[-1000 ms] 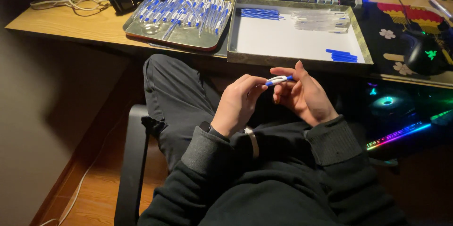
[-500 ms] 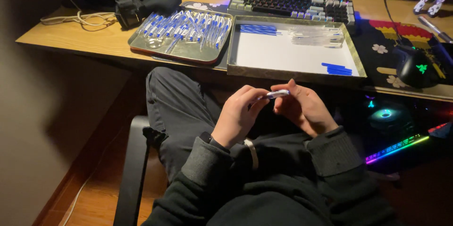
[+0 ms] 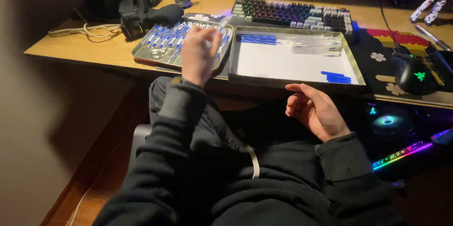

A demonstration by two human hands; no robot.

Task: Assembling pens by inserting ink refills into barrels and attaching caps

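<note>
The left hand (image 3: 200,53) is raised over the left tray (image 3: 141,55) at the surface's front edge, its fingers pinching a small clear pen (image 3: 222,22) that points up and away. The right hand (image 3: 314,108) rests in the lap, loosely curled and empty.

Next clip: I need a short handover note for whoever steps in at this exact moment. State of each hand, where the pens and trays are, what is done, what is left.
Left hand: raised over the left tray, holding a pen by its fingertips; blurred.
Right hand: empty, half curled above the lap.
Left tray: full of blue-and-clear pens, apparently assembled.
Right tray: white-lined, with blue parts at top left, clear parts at top right, a few blue pieces at lower right.
Done: many pens in the left tray.
Left: the held pen is not yet down; loose parts remain in the right tray.
</note>
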